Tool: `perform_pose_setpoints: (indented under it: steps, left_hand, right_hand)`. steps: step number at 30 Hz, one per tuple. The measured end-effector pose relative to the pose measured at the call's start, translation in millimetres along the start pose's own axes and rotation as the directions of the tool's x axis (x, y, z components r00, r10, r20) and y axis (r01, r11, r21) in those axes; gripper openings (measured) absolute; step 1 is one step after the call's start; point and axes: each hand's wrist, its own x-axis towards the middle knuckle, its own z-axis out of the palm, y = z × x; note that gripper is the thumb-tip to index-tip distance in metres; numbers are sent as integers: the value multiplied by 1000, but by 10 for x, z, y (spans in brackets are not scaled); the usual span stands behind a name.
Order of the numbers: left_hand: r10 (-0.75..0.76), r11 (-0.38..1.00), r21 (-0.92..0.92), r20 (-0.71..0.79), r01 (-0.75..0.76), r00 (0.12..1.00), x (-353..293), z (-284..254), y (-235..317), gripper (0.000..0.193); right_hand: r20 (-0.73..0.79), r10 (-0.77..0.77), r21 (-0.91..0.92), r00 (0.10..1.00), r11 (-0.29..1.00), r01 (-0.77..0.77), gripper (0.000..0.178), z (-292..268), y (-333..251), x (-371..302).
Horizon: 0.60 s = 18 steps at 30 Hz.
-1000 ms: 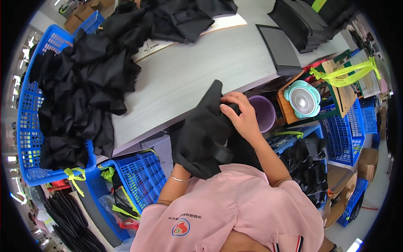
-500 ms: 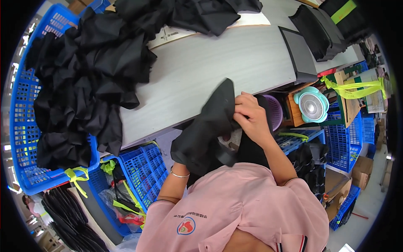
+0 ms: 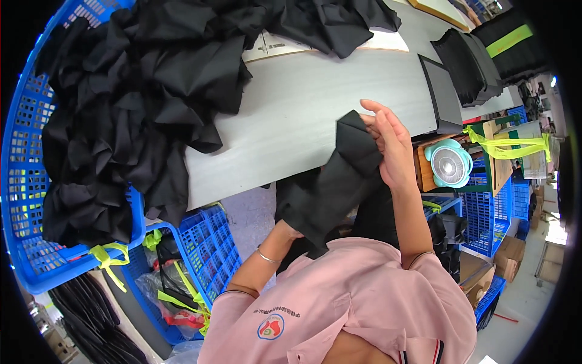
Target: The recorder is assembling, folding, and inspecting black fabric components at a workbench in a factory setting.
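Note:
A piece of black fabric [image 3: 330, 185], shaped like a sleeve or pouch, hangs between my hands in front of my body. My left hand [image 3: 292, 229] is up inside or beneath the fabric; only the wrist side shows, and its fingers are hidden. At the upper right edge of the piece is my right hand [image 3: 394, 142], fingers stretched and apart, touching or nearly touching the cloth. Its thumb and index point up past the fabric's raised corner.
A grey table [image 3: 285, 121] lies ahead. Heaped black cloth [image 3: 163, 79] spills over a blue crate [image 3: 27, 164] at left. Dark stacked pieces [image 3: 464, 67] sit far right, near a turquoise fan [image 3: 448, 164]. Another blue crate [image 3: 209, 249] stands below the table's left edge.
The fabric and both hands have shifted right. My right hand's fingers, bent and pinching at the fabric edge before, have straightened and spread. The view has turned slightly.

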Motion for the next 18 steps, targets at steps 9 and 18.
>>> perform_pose_setpoints:
  steps: [9,18]
  left_hand:
    - [29,932,363,-46,-10,999,-120,-18,-6,54]
    - [81,731,682,-80,-4,993,-36,-217,-34,53]
  right_hand:
    - [293,-274,-780,916,486,395,62,-52,46,-266]
    - [419,-200,-852,886,252,459,35,-254,198,-162]
